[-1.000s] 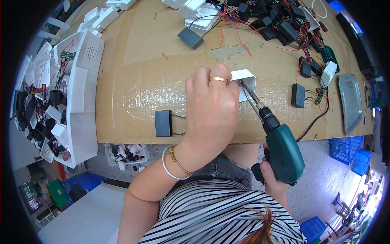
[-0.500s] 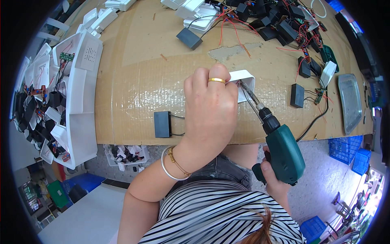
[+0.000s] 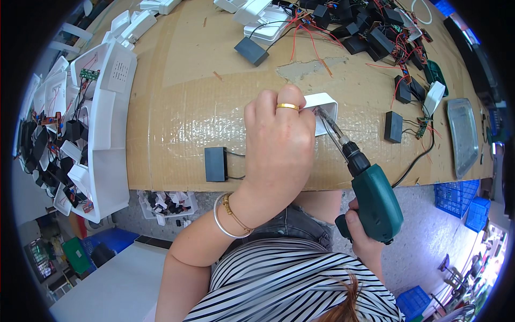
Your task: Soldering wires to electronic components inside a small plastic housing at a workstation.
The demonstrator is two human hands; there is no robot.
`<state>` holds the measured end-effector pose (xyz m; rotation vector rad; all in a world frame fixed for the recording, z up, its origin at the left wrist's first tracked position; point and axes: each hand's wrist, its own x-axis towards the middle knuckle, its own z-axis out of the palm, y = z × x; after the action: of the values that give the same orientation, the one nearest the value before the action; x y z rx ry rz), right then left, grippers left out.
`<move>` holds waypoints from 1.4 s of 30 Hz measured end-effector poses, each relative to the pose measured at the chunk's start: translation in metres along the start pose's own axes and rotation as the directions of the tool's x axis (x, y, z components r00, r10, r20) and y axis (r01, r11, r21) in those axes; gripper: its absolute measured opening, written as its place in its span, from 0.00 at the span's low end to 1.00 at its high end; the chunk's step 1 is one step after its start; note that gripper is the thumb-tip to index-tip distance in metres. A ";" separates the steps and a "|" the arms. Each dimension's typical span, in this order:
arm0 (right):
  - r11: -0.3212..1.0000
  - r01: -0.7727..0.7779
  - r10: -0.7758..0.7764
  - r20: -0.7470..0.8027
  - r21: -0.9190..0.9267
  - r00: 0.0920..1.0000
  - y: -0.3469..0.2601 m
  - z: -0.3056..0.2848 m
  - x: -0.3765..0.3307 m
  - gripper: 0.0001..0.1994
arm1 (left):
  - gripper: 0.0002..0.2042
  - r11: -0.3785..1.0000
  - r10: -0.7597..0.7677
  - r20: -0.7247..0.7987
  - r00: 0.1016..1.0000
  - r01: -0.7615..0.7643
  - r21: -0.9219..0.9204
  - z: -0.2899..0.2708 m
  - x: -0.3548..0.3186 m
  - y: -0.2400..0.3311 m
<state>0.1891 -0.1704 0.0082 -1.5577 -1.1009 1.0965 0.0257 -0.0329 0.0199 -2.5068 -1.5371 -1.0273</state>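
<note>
My left hand (image 3: 281, 137) is closed on a white plastic housing (image 3: 324, 99), its fingers mostly hidden behind the back of the hand. From the right, my right hand (image 3: 362, 233) grips a green soldering gun (image 3: 378, 206) by its handle. The gun's metal tip, with a thin feed tube beside it, reaches into the housing's open side. What the tip touches inside is too small to make out. Left of my wrist lies a black box (image 3: 215, 164) on the cardboard, and its two dark wires run under my left hand.
A large white bin (image 3: 110, 134) of housings, boards and wires stands left. Black boxes with red wires (image 3: 375, 40) heap at the far right, white housings (image 3: 263, 24) beside them. A metal tray (image 3: 462, 137) lies right. The gun's black cord (image 3: 416, 163) crosses the cardboard (image 3: 182, 107).
</note>
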 end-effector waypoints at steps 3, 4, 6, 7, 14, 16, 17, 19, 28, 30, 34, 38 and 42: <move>1.000 0.020 -0.020 -0.010 -0.014 1.000 -0.001 0.001 0.002 0.15 | 0.04 1.000 -0.001 0.003 1.000 0.001 -0.001 0.001 0.000 0.000; 1.000 0.024 -0.024 -0.021 -0.002 0.999 -0.001 0.001 0.002 0.15 | 0.04 1.000 0.000 0.000 1.000 0.000 0.002 0.001 0.001 0.000; 0.999 0.044 -0.044 0.002 -0.012 0.999 0.010 -0.004 0.002 0.20 | 0.04 1.000 0.000 -0.005 1.000 0.000 0.006 0.000 0.001 0.000; 0.998 0.063 -0.062 0.024 -0.021 0.998 0.014 -0.007 0.001 0.26 | 0.04 1.000 -0.002 0.000 1.000 0.002 0.005 0.000 0.001 0.000; 0.994 -0.037 0.041 -0.037 0.107 0.998 0.020 -0.014 -0.023 0.30 | 0.04 1.000 -0.016 0.022 1.000 0.016 -0.016 -0.002 -0.001 -0.002; 0.997 0.057 -0.050 -0.117 0.055 0.992 0.024 -0.019 -0.028 0.30 | 0.04 1.000 -0.009 0.023 1.000 0.010 -0.018 -0.002 0.001 0.001; 0.997 0.056 -0.049 -0.119 0.055 0.992 0.022 -0.018 -0.028 0.30 | 0.04 1.000 -0.008 0.025 1.000 0.008 -0.008 -0.002 0.001 0.002; 0.998 0.018 -0.007 -0.169 0.065 0.986 0.012 -0.014 -0.024 0.30 | 0.04 1.000 -0.009 0.022 1.000 0.010 -0.006 -0.001 0.000 0.001; 0.989 0.059 -0.028 -0.221 0.136 0.975 0.005 -0.011 -0.021 0.30 | 0.04 1.000 -0.023 0.047 0.999 0.024 -0.019 -0.004 0.001 0.002; 0.985 0.072 -0.044 -0.178 0.156 0.983 0.008 -0.015 -0.021 0.28 | 0.06 1.000 -0.017 0.039 0.999 0.018 -0.015 -0.008 0.002 0.001; 0.979 0.089 -0.046 -0.223 0.186 0.974 0.007 -0.012 -0.016 0.29 | 0.20 0.983 -0.036 0.099 0.994 0.053 -0.175 -0.024 0.002 0.000; 0.974 0.116 -0.077 -0.194 0.197 0.978 0.010 -0.010 -0.012 0.28 | 0.29 0.992 -0.122 0.109 0.986 0.125 -0.022 -0.032 -0.009 -0.007; 0.949 0.218 -0.172 -0.206 0.229 0.963 0.016 -0.017 -0.012 0.27 | 0.24 0.960 -0.177 0.279 0.944 0.228 -0.160 -0.041 -0.004 -0.017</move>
<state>0.2058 -0.1882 -0.0020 -1.2921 -0.9309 0.8989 -0.0105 -0.0421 0.0447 -2.7546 -1.8899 -0.9348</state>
